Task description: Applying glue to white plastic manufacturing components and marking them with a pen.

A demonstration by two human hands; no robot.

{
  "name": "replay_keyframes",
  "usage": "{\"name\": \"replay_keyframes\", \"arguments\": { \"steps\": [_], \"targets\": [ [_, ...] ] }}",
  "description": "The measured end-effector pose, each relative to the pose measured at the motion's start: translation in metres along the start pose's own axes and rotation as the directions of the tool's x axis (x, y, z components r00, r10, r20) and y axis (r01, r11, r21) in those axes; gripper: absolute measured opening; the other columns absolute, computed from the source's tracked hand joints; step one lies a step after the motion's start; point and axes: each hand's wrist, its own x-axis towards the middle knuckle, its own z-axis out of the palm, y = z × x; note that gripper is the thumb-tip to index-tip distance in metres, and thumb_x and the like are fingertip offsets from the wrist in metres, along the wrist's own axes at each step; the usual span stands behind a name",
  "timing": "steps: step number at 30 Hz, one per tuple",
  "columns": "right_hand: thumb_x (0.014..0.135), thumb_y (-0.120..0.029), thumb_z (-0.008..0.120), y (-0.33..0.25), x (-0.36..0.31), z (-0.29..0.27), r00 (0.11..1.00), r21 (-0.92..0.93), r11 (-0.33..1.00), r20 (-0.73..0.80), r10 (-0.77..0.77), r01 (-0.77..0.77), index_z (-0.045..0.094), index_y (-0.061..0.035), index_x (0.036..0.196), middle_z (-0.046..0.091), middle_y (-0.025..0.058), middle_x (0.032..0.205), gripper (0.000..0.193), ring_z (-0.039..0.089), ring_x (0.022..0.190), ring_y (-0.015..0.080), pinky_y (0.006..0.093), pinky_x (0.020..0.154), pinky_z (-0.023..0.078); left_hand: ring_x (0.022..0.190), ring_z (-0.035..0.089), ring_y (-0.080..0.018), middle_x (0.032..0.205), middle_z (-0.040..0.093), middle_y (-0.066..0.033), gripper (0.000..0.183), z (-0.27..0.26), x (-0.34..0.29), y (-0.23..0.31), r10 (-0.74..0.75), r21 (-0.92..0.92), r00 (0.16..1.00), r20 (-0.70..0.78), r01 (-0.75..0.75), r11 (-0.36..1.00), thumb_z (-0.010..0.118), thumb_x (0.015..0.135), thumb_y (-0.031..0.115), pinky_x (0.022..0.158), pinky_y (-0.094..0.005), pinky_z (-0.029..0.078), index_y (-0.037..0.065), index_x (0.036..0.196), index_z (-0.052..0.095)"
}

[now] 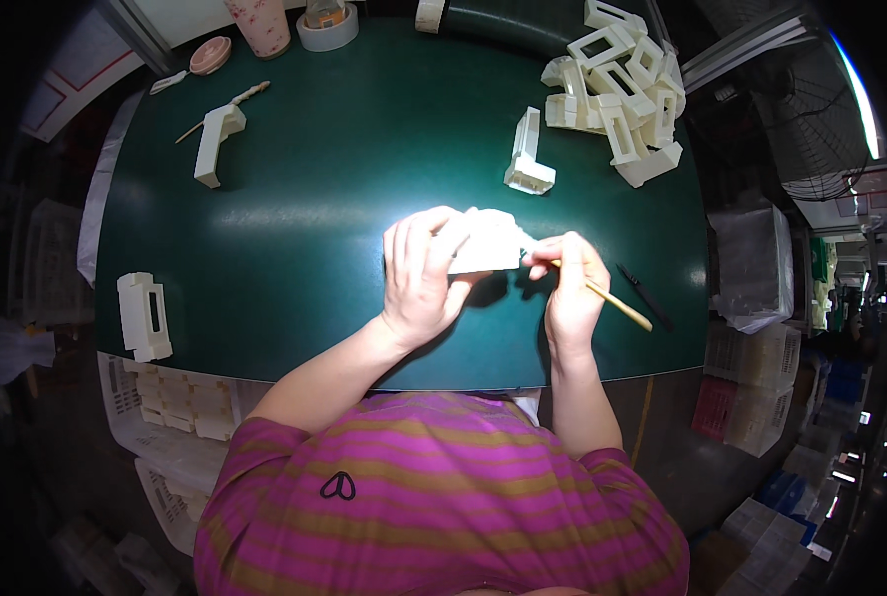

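Note:
My left hand (423,263) is closed around a cream plastic part (490,248), held above the green table in a bright patch of light. My right hand (574,293) pinches a thin wooden stick (617,303), whose blunt end points toward the lower right. The stick's other end is by the right side of the plastic part; glare and fingers hide whether it touches. A dark, thin tool (645,295) lies on the table just right of my right hand. Beyond my hands stands a similar L-shaped cream part (529,154).
A pile of cream frames (622,89) covers the far right of the green table (314,179). At left lie a cream part with a stick (213,149) and another frame (145,316). Tape (328,32) and a patterned cup (260,27) stand behind. A crate (180,397) sits below the left edge.

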Motion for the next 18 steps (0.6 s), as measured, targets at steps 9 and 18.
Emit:
{"name": "replay_keyframes", "arguments": {
  "steps": [9, 18],
  "targets": [
    [0.106, -0.021, 0.039, 0.010, -0.005, -0.030, 0.996, 0.205, 0.976, -0.014, 0.083, -0.079, 0.060, 0.0021, 0.085, 0.063, 0.0138, 0.084, 0.038, 0.063, 0.072, 0.0200, 0.0282, 0.062, 0.049, 0.118, 0.058, -0.0283, 0.133, 0.053, -0.0151, 0.047, -0.006, 0.013, -0.017, -0.350, -0.755, 0.680, 0.644, 0.491, -0.435, 0.033, 0.106, 0.035, 0.096, -0.0440, 0.051, 0.004, 0.142, 0.035],
    [0.106, -0.020, 0.036, 0.018, -0.027, -0.025, 0.991, 0.293, 0.947, 0.065, 0.114, -0.128, 0.058, 0.0015, 0.083, 0.062, 0.0178, 0.084, 0.038, 0.059, 0.070, 0.0204, 0.0291, 0.062, 0.048, 0.089, 0.055, -0.0207, 0.100, 0.054, -0.0067, 0.031, 0.009, -0.004, -0.036, -0.263, -0.568, 0.595, 0.760, 0.409, -0.714, 0.043, 0.103, 0.023, 0.083, -0.0371, 0.053, 0.004, 0.126, 0.048]
  ]
}}
